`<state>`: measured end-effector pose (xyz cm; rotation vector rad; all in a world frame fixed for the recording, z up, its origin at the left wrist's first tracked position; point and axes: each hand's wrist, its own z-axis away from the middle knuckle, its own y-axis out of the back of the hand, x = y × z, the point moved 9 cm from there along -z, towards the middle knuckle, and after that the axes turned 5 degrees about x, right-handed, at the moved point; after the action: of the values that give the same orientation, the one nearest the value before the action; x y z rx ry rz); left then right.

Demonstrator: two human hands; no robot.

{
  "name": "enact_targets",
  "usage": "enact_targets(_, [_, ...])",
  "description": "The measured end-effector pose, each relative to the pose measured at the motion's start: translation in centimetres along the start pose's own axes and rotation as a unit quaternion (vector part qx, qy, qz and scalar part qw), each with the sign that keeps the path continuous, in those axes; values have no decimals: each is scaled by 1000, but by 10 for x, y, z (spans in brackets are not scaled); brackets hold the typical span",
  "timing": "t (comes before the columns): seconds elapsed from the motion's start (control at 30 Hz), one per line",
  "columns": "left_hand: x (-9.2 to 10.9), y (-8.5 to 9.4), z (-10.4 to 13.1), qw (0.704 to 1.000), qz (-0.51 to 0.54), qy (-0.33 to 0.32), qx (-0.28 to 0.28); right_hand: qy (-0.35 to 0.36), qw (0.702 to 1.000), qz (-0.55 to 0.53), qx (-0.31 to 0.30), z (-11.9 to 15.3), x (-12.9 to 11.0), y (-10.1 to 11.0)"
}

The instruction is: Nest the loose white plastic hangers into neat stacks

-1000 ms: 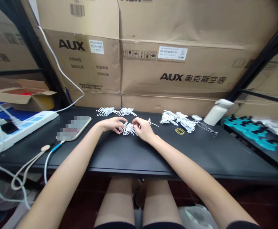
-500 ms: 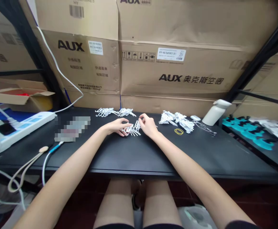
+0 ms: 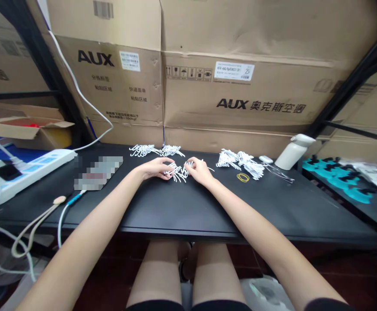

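Note:
Between my hands, white hooks form a loose bunch low over the black table. My left hand curls its fingers around the bunch's left side. On the right side, my right hand pinches hook ends between thumb and fingers. A thin white piece pokes out beyond the right hand. Farther back lie two small piles of white hooks, close together. To the right are two more bundles of white hooks, with yellow rubber bands in front of them.
At right stand a white bottle, folded glasses and turquoise parts. A power strip, a pixelated flat object and a strap occupy the left. Cardboard boxes wall off the back.
My right hand has moved slightly down and its fingers have closed in on the hooks. The bunch has shifted a little, and the left hand stays around it.

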<state>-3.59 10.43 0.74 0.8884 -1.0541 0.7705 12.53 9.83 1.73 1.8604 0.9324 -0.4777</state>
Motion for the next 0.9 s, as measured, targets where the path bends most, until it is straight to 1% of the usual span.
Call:
enact_targets(0.4, [0, 3, -4, 1000, 17, -26, 3, 3, 1000, -5, 5, -1, 2, -2])
enact_targets(0.53, [-1, 2, -4, 1000, 9, -15, 10, 1, 1000, -3, 2, 0, 2, -3])
enact_targets(0.67, [-2, -1, -5, 1000, 22, -6, 11, -1, 1000, -11, 1, 1, 0, -2])
enact_targets(0.8, [-2, 0, -6, 999, 42, -11, 19, -12, 999, -40, -16, 1, -2, -4])
enact_targets(0.9, [-1, 0, -6, 998, 54, -20, 22, -39, 995, -81, -37, 1, 0, -7])
